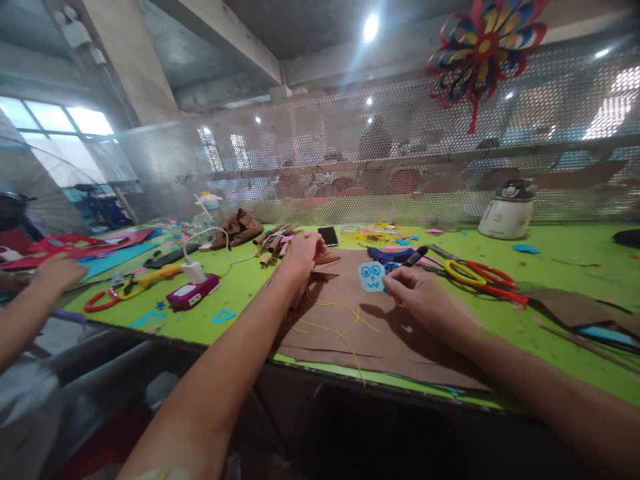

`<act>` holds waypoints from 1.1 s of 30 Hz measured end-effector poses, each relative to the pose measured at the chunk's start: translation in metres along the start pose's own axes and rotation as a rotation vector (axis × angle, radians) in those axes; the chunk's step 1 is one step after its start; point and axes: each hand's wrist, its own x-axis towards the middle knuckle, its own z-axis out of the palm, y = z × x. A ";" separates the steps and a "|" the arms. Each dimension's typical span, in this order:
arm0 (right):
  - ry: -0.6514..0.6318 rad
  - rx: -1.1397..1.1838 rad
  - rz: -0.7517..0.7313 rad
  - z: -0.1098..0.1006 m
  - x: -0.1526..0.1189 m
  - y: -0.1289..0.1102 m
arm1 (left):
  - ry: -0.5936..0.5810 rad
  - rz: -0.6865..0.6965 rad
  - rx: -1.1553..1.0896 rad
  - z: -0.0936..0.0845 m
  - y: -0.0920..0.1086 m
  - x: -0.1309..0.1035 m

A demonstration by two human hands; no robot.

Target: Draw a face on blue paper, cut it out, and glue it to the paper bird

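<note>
My right hand (417, 293) pinches a small light-blue paper cut-out (373, 277) by its right edge; a face is drawn on it in darker blue. It hangs above a large sheet of brown paper (330, 340). My left hand (301, 263) has its fingers curled round a folded brown paper piece (325, 275), whose ends stick out to the right; the rest is hidden behind the hand. Yellow string (345, 327) trails from near that hand across the sheet. Just beyond my right hand lies a blue glue gun (390, 255).
Scissors with red and yellow handles (480, 275) lie at right. A white bottle (507, 212) stands farther back. Rolled brown paper tubes (273, 247) and a purple power strip (193, 292) are on the left. Another person's hand (63, 270) reaches in at far left.
</note>
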 end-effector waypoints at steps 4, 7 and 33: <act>0.006 -0.044 -0.047 -0.001 0.000 -0.010 | 0.046 -0.046 0.402 -0.041 -0.001 0.001; 0.000 -0.083 -0.072 -0.001 -0.004 -0.017 | 0.040 -0.067 0.674 -0.065 -0.006 -0.012; -0.089 0.203 0.051 -0.002 0.002 -0.014 | -0.024 0.025 0.109 -0.026 -0.027 -0.060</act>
